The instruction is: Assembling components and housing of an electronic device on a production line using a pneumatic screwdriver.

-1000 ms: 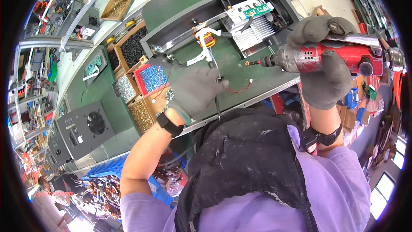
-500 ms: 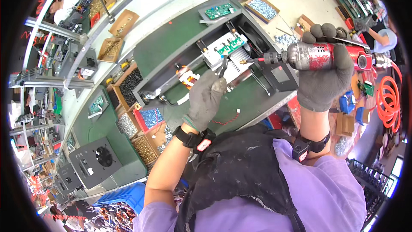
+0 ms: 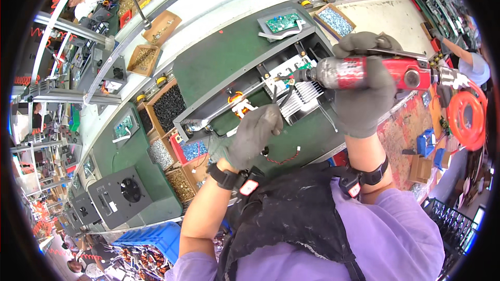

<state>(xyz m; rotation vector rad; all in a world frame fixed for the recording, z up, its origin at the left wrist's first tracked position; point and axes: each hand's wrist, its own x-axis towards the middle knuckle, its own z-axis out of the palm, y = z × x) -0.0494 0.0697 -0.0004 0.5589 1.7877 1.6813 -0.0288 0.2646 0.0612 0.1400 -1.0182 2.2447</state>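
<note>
My right hand (image 3: 364,106), in a grey glove, is wrapped around a red and grey air screwdriver (image 3: 341,73) held level. Its tip, pointing left, is at the green and white circuit board (image 3: 287,68) inside a long dark metal case (image 3: 216,105). Just below the tip, my gloved left hand (image 3: 252,136) pinches a black cable (image 3: 287,97), whose upper end reaches toward the board. Whether the bit touches a screw is too small to tell. A finned silver heat sink (image 3: 303,99) sits in the case beside the cable. Left of it is an orange-wound coil (image 3: 239,105).
Bins of black parts (image 3: 169,106) and blue screws (image 3: 194,150) stand left of the case. Beyond it lie a spare circuit board (image 3: 283,23) and a box of silver screws (image 3: 335,21). An orange air hose (image 3: 467,119) coils at right. Other people work farther off.
The screwdriver has moved left, bringing its tip from beside the heat sink to the circuit board. My left hand stays beside the heat sink, pinching the cable. The whole view has shifted slightly.
</note>
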